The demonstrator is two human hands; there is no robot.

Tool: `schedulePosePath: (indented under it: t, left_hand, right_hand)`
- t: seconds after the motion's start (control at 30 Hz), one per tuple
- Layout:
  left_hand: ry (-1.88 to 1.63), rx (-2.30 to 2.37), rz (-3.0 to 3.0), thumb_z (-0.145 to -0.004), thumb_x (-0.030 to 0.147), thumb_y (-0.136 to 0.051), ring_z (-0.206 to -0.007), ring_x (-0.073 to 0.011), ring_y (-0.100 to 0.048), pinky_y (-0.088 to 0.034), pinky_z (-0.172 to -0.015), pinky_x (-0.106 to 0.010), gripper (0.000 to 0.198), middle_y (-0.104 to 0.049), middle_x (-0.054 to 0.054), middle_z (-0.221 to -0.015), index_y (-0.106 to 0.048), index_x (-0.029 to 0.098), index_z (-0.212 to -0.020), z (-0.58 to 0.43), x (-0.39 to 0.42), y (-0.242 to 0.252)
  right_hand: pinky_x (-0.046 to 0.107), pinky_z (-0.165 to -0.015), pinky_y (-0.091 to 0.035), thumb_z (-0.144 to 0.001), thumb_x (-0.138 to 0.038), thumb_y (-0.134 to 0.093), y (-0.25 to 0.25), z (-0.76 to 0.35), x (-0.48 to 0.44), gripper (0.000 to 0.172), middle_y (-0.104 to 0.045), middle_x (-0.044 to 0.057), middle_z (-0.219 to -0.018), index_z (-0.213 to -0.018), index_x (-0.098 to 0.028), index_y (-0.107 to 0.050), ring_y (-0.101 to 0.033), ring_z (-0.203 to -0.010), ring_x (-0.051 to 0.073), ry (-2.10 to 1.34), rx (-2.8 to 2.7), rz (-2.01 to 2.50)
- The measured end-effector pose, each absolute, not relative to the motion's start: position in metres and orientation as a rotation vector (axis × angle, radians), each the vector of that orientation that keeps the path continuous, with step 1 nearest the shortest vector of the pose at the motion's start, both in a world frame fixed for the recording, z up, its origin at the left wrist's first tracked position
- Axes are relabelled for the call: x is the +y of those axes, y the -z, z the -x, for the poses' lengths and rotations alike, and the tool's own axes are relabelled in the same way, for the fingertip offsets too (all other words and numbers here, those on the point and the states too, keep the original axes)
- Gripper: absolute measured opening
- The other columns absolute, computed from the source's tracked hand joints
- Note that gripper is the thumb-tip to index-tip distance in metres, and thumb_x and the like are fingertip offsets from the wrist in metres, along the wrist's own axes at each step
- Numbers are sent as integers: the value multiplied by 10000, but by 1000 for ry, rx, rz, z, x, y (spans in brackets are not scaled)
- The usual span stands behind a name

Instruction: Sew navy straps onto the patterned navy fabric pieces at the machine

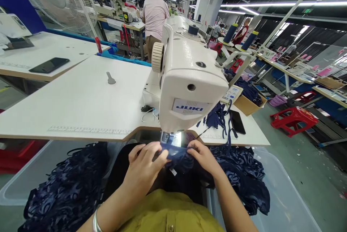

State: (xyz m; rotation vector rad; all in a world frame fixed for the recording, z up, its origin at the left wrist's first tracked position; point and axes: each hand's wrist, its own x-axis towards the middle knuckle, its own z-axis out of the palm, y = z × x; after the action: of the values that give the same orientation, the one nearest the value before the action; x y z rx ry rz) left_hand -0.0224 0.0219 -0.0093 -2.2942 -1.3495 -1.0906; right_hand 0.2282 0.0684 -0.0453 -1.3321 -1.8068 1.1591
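Nearest you: one smooth silver bangle (96,221) on your left wrist. Your left hand (148,163), fingers bent, thumb closed against them, pinches the near left edge of one thin navy-blue cloth piece (177,152); your right hand (202,154) nips its right side between thumb and fingertips. The cloth lies directly below the lit needle area; glare hides whether the needle is in it. Flanking your lap: dark-navy patterned fabric heaps, left (67,185) and right (241,177). Above your hands: one glossy white JUKI sewing machine head (192,84). Beyond its right side: loose narrow navy strips (217,114) beside one black rectangular phone (238,121). Risks, as judged: uneven pull between your hands could pucker the thin cloth; fingers so near the needle area could be pricked; the dangling strips could snag your right sleeve-less forearm.
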Motion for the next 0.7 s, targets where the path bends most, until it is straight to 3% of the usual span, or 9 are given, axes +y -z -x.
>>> schedulePosePath:
  t: [0.1,0.2,0.33,0.43,0.57,0.7]
  left_hand:
    - [1216,-1326,2144,-833,121,-615,-790,-146,-629,-398,-767,-324,113,-653,-26,-853,-607,215,-897,50,24,11]
    - [1177,-1416,1891,-774,108,-680,-781,-181,-621,-402,-788,-363,169,-663,-58,-864,-608,203,-894,71,28,11]
    - [1038,-1367,2001,-830,99,-587,-1013,-217,-614,-397,-921,-377,282,-676,-117,-1080,-586,165,-1104,64,29,7]
    - [834,-1019,2409,-914,85,-399,-1206,-175,-525,-311,-1050,-349,395,-613,-70,-1269,-511,184,-1279,45,27,5]
    - [780,-1009,2536,-948,125,-350,-1265,-177,-479,-236,-1091,-354,384,-555,-63,-1348,-506,154,-1298,25,26,5]
    - [872,-1079,2513,-958,115,-323,-1208,-151,-532,-224,-1059,-350,380,-614,-41,-1277,-536,182,-1266,20,26,7]
  right_hand:
    - [235,-604,-408,-818,-303,-627,9,-229,55,120,-562,-23,-738,-831,-204,-561,-515,-646,127,-1364,-1693,1245]
    - [248,-667,-407,-902,-305,-535,-22,-209,50,108,-563,-3,-781,-870,-208,-568,-519,-709,136,-1078,-1910,1178]
    - [294,-674,-365,-967,-261,-391,-30,-171,56,251,-516,33,-764,-746,-195,-489,-461,-736,176,-445,-2266,1187]
    - [313,-657,-346,-963,-246,-371,-20,-158,60,260,-524,39,-739,-729,-198,-471,-459,-713,192,-268,-2312,1237]
    - [288,-696,-384,-919,-291,-478,-9,-161,62,88,-551,5,-793,-883,-211,-478,-518,-746,169,-669,-1942,1328]
    - [246,-607,-362,-912,-301,-454,-1,-168,69,76,-396,-72,-643,-913,-227,-436,-411,-575,118,-1052,-1632,1326]
